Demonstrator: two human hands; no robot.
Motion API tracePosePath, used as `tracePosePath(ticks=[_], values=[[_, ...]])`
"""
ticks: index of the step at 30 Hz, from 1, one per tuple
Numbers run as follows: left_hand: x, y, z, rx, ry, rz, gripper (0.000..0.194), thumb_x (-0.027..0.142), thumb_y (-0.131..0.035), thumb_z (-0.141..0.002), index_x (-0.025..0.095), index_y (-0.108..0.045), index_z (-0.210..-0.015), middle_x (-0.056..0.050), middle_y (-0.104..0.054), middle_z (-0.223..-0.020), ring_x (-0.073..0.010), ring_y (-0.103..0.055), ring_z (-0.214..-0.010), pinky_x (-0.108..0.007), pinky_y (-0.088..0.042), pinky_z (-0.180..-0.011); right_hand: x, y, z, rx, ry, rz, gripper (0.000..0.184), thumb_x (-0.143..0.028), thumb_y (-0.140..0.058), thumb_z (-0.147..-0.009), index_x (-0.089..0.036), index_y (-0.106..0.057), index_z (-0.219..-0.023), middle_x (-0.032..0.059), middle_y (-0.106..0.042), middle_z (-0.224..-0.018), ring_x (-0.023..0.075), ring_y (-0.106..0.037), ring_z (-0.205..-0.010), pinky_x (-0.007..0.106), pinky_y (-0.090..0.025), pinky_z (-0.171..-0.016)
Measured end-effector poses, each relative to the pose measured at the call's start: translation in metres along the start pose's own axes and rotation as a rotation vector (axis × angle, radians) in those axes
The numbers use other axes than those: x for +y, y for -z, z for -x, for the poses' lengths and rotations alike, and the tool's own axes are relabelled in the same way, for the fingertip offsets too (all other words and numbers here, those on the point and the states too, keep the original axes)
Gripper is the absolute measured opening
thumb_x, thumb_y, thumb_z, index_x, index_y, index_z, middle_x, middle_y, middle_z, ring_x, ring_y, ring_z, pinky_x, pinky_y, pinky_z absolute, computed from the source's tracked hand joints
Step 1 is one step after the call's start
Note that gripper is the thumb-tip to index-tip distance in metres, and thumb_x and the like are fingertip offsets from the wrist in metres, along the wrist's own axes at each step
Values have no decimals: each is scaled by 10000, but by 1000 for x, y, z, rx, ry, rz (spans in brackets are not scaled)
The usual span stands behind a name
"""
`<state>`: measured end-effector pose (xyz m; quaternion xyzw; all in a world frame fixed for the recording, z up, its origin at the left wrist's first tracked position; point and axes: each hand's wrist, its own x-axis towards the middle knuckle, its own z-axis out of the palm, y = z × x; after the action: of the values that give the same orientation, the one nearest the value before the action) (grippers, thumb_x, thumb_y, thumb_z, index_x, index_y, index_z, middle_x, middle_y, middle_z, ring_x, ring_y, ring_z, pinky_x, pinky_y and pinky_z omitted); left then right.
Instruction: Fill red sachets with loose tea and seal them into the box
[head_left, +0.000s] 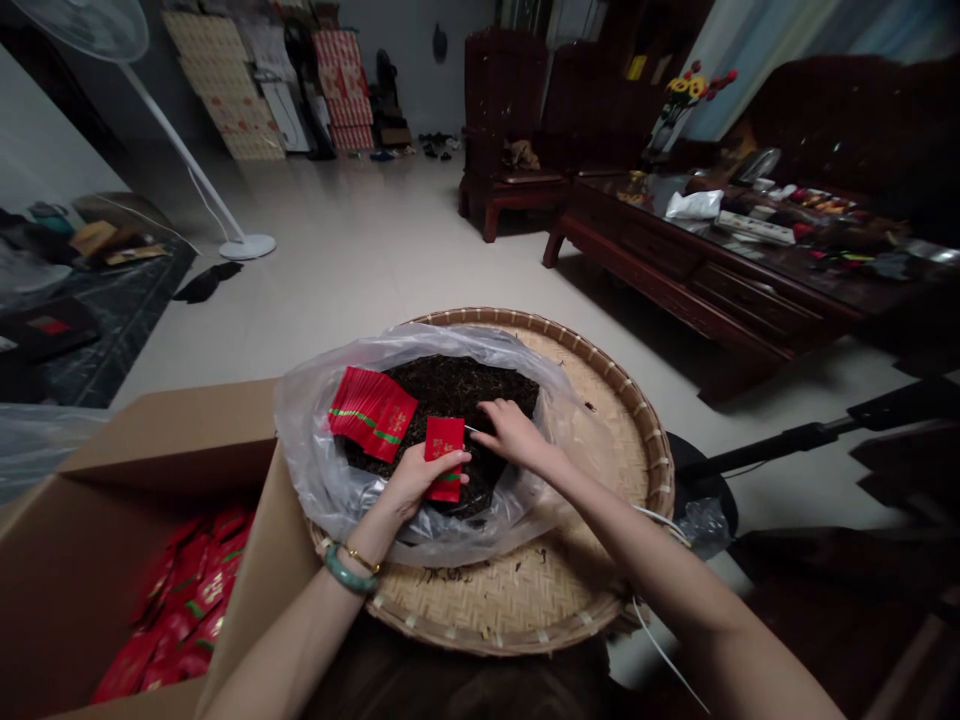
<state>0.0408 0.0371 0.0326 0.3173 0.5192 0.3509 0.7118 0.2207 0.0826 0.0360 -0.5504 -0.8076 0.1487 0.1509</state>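
Note:
My left hand [411, 482] grips a small red packet [445, 440] with gold lettering and a green band, its thumb across the front. To its right, my right hand [517, 437] hovers over dark dried leaves [457, 385], thumb and fingers apart, with no held thing visible. The leaves, which look like tea, fill a clear plastic bag [300, 420] with its mouth spread wide. A fanned stack of matching red packets [373, 408] lies on the leaves at the left. Beneath the bag is a round woven bamboo tray [540, 595] with scattered leaf bits.
At the left stands an open cardboard box [259, 570] containing many red packets [187, 600]. A dark wooden table [675, 260] covered with clutter is at the right. A white standing fan [247, 246] and stacked cartons [225, 90] are farther back. A black stand arm [780, 440] reaches in from the right.

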Motion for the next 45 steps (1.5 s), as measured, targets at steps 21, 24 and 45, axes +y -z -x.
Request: tracePosePath(ticks=[21, 24, 45], values=[[-2, 0, 1, 18, -82, -66, 508, 380, -846, -469, 96, -672, -853, -91, -722, -755, -204, -684, -611, -259, -527, -503, 2, 61, 23, -184, 111, -481, 527, -319, -639, -740, -186, -559, -1243, 55, -660, -1126, 220, -628, -915, 304, -484, -763], [-3, -1, 3, -22, -79, -103, 476, 355, -850, -458, 102, -687, -828, -51, -706, -668, -201, -677, -610, -259, -521, -527, -20, 59, 25, -238, 174, -462, 474, -324, -645, -731, -176, -613, -1180, 25, -702, -978, 184, -628, -770, 237, -447, -631], [-7, 1, 2, -57, -61, -185, 414, 357, -828, -499, 86, -667, -768, -52, -687, -609, -181, -653, -535, -245, -494, -486, -20, 41, 22, -235, 106, -523, 359, -244, -581, -762, -170, -659, -1104, 25, -714, -972, 190, -645, -836, 248, -467, -712]])
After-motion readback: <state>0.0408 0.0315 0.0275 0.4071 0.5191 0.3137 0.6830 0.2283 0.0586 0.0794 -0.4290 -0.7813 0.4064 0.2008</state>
